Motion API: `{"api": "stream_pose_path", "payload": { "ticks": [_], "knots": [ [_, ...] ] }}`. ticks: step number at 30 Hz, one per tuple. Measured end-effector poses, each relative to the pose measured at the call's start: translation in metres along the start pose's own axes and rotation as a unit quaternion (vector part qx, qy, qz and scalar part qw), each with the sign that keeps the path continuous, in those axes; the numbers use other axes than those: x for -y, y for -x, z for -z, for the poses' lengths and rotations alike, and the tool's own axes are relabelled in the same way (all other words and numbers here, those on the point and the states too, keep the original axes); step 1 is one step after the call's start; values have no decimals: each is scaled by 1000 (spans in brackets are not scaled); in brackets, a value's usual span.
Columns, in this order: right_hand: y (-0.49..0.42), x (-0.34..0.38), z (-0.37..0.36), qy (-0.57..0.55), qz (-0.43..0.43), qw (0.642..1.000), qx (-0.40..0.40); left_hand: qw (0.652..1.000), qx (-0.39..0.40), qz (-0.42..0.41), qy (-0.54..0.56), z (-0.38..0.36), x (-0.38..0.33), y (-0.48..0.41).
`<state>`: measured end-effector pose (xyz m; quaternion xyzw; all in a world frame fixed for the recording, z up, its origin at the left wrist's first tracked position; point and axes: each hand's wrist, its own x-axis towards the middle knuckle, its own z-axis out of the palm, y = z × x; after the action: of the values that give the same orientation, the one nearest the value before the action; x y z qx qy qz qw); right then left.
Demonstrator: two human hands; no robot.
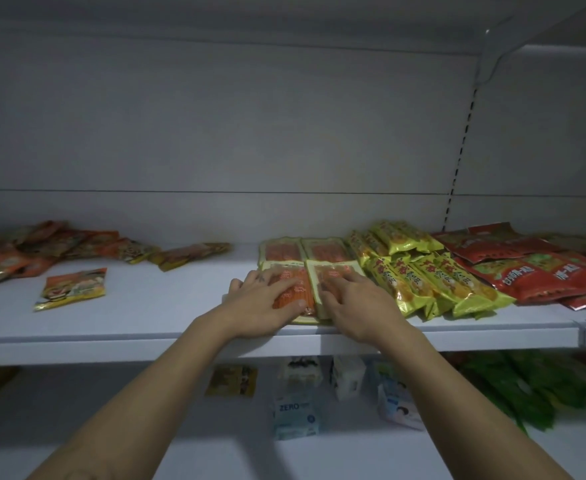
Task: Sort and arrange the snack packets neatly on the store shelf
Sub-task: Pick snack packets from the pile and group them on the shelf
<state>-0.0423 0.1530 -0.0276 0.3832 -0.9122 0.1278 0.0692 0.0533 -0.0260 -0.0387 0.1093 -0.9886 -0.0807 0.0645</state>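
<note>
Orange packets (333,270) form a two-by-two block mid-shelf. The left hand (267,301) and right hand (357,303) press flat, fingers straight, on the near pair, apparently squaring them; the light is dim. Next move: seat the near edges behind the shelf lip (111,337). Yellow-green packets (423,278) crowd the right side; open room lies left, toward a loose packet (73,287).

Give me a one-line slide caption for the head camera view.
Left hand and right hand lie flat on two orange snack packets at the shelf front, beside yellow-green packets.
</note>
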Motion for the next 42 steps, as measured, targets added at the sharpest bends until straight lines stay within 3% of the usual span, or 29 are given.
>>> {"api": "stream_pose_path", "payload": {
  "ticks": [3, 11, 16, 32, 42],
  "knots": [
    [-7, 10, 7, 11, 4, 1000, -4, 1000, -19, -2, 19, 13, 10, 3],
    [-41, 88, 5, 19, 68, 997, 3, 995, -71, 21, -62, 53, 90, 39],
    [-70, 174, -7, 2, 126, 992, 8, 989, -119, 52, -73, 76, 166, 78],
    [-142, 492, -86, 19, 321, 945, 57, 941, -182, 283, -39, 120, 429, 240],
    [-171, 591, -126, 37, 335, 941, 44, 922, -201, 326, -48, 128, 524, 233]
  ]
}}
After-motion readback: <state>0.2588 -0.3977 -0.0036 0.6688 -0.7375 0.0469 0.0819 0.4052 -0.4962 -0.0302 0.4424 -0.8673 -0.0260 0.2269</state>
